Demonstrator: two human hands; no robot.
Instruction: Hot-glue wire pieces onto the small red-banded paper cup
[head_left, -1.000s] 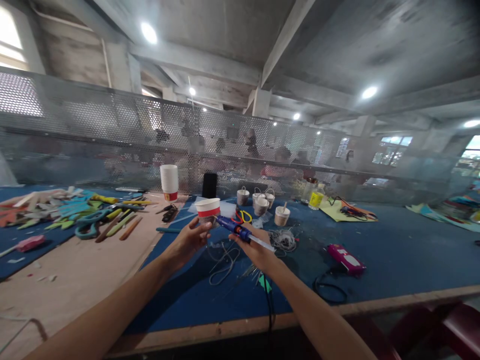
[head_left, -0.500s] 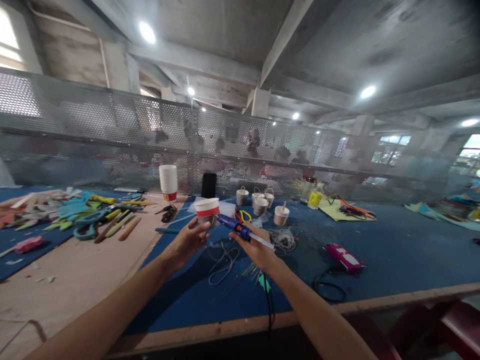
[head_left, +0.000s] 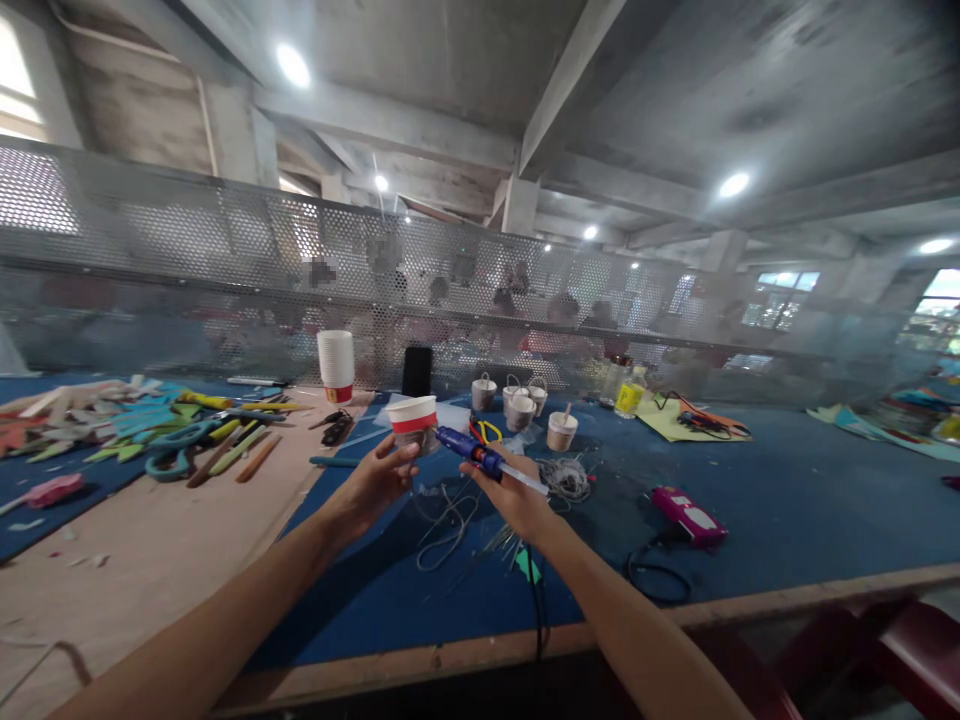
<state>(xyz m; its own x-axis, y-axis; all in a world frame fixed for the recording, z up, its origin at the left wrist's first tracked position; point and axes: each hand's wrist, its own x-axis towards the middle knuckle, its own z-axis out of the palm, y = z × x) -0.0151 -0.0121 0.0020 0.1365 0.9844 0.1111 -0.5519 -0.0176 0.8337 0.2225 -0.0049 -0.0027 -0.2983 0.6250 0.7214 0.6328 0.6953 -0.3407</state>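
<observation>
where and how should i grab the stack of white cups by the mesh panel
Probably around the middle of the stack of cups, coming from the near side: it stands upright, taller than wide, and the mesh panel rises behind it.

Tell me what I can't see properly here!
Inside bottom of the white paper cup with a red band: head view, hidden by its near wall.
Handle of the blue plastic glue gun: head view, mostly covered by the right hand.
Dark-red curved thing, perhaps a stool: head view, cut off by the picture's edge.
People behind the grey perforated metal screen: head view, blurred and veiled by its mesh.
</observation>
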